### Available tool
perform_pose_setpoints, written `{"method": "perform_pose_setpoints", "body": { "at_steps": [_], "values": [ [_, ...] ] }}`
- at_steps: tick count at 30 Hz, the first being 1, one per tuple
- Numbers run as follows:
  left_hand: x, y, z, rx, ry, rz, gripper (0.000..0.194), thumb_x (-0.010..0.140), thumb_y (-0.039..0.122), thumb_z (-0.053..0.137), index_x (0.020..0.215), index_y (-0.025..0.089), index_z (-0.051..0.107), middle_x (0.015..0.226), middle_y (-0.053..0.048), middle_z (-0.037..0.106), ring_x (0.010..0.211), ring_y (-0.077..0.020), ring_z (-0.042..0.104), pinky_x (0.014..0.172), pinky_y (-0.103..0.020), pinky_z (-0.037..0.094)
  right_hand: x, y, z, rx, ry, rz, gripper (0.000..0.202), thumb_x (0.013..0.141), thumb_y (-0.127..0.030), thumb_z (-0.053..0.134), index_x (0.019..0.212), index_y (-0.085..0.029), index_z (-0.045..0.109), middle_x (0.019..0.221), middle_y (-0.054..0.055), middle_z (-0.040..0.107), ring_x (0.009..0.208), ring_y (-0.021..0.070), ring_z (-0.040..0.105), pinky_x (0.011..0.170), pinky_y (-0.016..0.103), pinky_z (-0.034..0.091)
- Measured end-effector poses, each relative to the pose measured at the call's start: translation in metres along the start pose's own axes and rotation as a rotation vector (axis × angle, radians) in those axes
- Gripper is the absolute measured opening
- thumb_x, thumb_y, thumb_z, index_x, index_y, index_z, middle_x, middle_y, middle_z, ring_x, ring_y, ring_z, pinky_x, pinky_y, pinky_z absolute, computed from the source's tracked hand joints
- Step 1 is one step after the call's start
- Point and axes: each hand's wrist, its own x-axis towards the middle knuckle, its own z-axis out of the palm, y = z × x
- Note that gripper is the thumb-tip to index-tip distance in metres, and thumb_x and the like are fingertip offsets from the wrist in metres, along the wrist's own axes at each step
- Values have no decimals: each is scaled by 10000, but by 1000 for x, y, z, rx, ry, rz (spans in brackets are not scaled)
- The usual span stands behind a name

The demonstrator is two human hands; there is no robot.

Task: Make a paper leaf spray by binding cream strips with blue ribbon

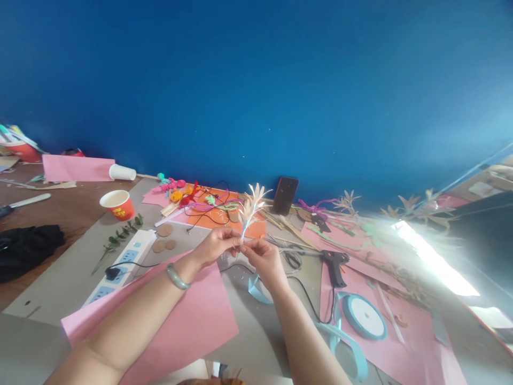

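Note:
A pale cream artificial flower [253,203] with narrow, pointed petals stands upright between my hands at the middle of the table. My left hand [218,245], below a green bangle on the wrist, is closed with thumb and fingers pinching the flower's light blue stem. Fingertips of my right hand [265,260] pinch the lower end of the same stem, touching the left fingers. Light blue ribbon [256,291] hangs in a loop below my right hand. A spool of light blue ribbon [365,316] lies on pink paper to the right.
A black glue gun [335,264] and scissors [292,258] lie right of my hands. A phone [286,195] leans on the blue wall. Leftward are a power strip [128,256], a paper cup [117,205] and a leafy sprig [118,237]. Pink paper [188,326] lies under my left arm.

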Motion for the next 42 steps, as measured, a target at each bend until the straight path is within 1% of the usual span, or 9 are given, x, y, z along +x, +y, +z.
{"method": "perform_pose_setpoints", "body": {
  "at_steps": [5,9,14,19,22,26,29,37,42],
  "values": [
    [-3,4,6,116,54,83,254,740,351,674,679,124,576,611,10,574,522,-77,518,537,-213,437,-1,1,1,-45,56,-22,212,688,-341,718,626,-155,638,462,-34,513,412,72,356,393,203,263],
    [-4,4,10,183,102,124,252,743,350,667,674,130,566,593,21,550,517,-78,513,532,-211,436,-3,-2,3,-70,62,-43,218,690,-346,705,620,-153,631,473,-28,520,418,69,345,384,197,253],
    [-3,-2,11,239,217,144,239,726,337,682,691,133,562,588,25,549,483,-77,512,494,-208,424,-4,-2,3,-88,66,-37,230,695,-358,697,626,-148,634,465,-31,502,420,68,332,392,202,245],
    [-1,-10,11,255,290,162,237,706,328,699,683,136,563,604,24,562,467,-77,520,473,-207,412,-2,3,4,-79,66,-52,234,704,-362,686,620,-155,615,461,-40,462,431,70,316,398,205,237],
    [0,-10,12,170,270,110,232,704,325,703,700,136,568,571,33,554,466,-73,516,485,-206,416,-1,4,3,-39,49,-32,236,708,-367,686,639,-155,611,468,-45,452,431,66,305,403,205,233],
    [1,-8,15,-75,191,22,254,681,328,726,717,133,569,568,33,557,499,-76,529,519,-213,445,1,5,2,-19,57,-10,284,695,-416,704,655,-152,607,465,-46,452,428,64,305,405,206,231],
    [0,-5,16,-187,164,-18,279,650,325,754,715,129,567,587,27,567,528,-76,539,524,-205,444,2,5,1,-46,70,-12,297,689,-426,716,664,-149,611,474,-41,467,440,69,326,416,210,248],
    [0,-4,12,-190,121,-9,273,655,319,752,729,123,578,617,15,577,553,-83,554,538,-215,458,4,7,-1,-34,47,-5,293,680,-428,726,694,-151,630,472,-45,479,430,69,339,419,212,259],
    [1,-6,7,-58,115,37,255,688,326,724,745,131,570,621,14,576,535,-85,544,513,-213,450,4,11,1,-23,44,5,295,664,-433,730,681,-155,635,479,-44,489,425,67,325,421,215,260]
  ]
}}
